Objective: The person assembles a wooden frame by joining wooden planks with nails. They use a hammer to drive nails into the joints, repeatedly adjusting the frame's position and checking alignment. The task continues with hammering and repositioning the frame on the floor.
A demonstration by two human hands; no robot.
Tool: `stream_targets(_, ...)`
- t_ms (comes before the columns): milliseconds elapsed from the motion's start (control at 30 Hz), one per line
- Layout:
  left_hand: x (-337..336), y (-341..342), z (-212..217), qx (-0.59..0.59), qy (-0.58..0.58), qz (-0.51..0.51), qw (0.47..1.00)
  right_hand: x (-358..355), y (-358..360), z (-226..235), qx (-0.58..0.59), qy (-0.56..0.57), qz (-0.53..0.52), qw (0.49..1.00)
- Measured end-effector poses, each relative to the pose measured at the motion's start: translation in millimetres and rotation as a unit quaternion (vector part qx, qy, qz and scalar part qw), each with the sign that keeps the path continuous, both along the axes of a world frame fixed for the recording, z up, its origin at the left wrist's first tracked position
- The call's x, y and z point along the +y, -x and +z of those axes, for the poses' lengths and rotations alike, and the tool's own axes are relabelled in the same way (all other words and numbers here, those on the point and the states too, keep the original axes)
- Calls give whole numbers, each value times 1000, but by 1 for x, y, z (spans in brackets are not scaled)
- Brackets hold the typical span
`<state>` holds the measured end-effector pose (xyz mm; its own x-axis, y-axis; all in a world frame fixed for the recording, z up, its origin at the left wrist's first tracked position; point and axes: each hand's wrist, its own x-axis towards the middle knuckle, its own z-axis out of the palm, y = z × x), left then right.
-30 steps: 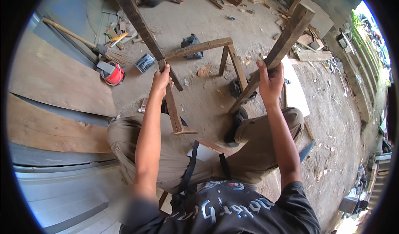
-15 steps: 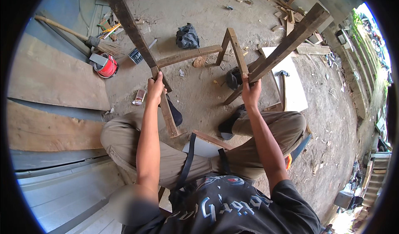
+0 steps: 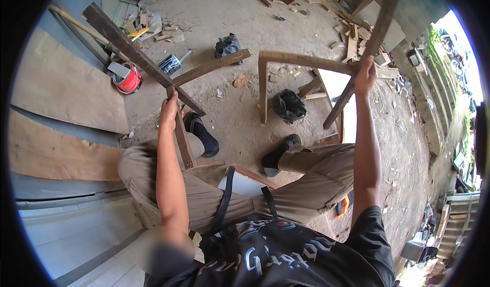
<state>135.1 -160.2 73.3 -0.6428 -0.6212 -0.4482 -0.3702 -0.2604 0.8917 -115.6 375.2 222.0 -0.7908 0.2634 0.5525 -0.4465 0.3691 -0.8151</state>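
Observation:
My left hand [image 3: 169, 112] is closed round a short piece of a wooden frame [image 3: 130, 50]. That frame has a long dark board slanting up to the left, with one arm reaching right and a leg running down to my left knee. Held up on the right, a second wooden frame [image 3: 306, 60] is gripped by my right hand [image 3: 365, 78] where its crosspiece meets a long board. A leg of this frame hangs down at its left end. The two frames are apart, and the fingers of both hands are partly hidden.
An open black bag [image 3: 289, 106] stands between the frames, with a crumpled black bag [image 3: 227, 45] farther off. A red bucket [image 3: 129, 81] sits at left near plywood sheets [image 3: 66, 83]. Wood scraps [image 3: 352, 47] litter the far right, beside a white board [image 3: 350, 118].
My right hand has moved right and up, swinging its frame round so the crosspiece lies nearly level. My left hand has shifted slightly left, tilting its frame farther left.

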Motion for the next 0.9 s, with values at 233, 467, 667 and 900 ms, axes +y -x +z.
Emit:
stream_targets(233, 14, -5, 12, -13, 44, -53, 998, -23, 12, -43, -24, 125, 263, 956)
stream_targets(467, 40, -7, 25, -56, 82, -112, 989, -95, 9, -139, -159, 305, 459, 819)
stream_targets(667, 39, -9, 26, -49, 90, -105, 989, -151, -3, -174, -206, 375, 355, 831)
stream_targets(900, 39, -14, 25, -58, 88, -103, 989, -159, -50, -147, -206, 132, 199, 949)
